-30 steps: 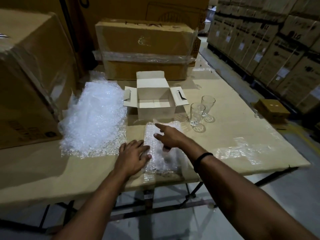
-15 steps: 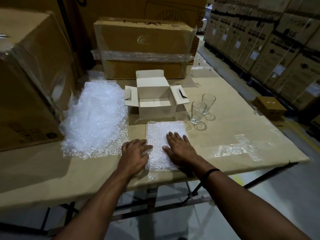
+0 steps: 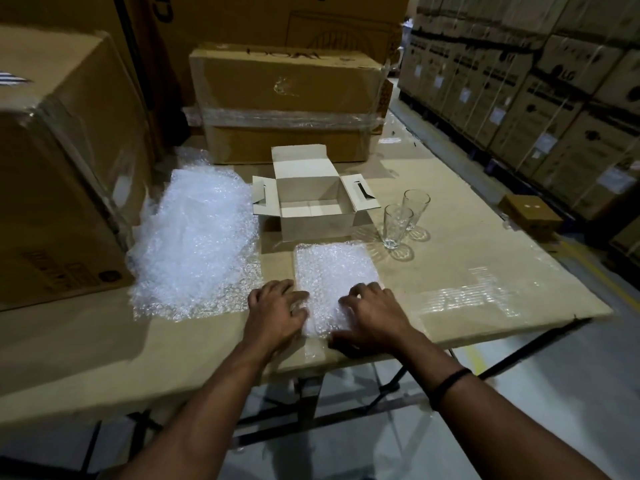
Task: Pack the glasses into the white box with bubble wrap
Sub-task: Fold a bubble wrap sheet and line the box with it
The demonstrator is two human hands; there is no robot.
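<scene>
Counter (image 3: pixel 485 244) is carrying the limp, light bubble wrap sheet (image 3: pixel 334 268), left hand (image 3: pixel 277 311) and right hand (image 3: pixel 375 313) resting relaxed fingers on it, gripping nothing, while 2 fragile, slippery glasses (image 3: pixel 398 225) beside the white box (image 3: pixel 311 225) are likely wanting mid-body grips.

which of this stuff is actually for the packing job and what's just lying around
For the job:
- white box, open
- near glass and far glass, right of it
- bubble wrap sheet, left hand and right hand at its near end
- bubble wrap pile

Lying about:
- taped cardboard box
- big carton at left
- small brown box
- stacked cartons
</scene>
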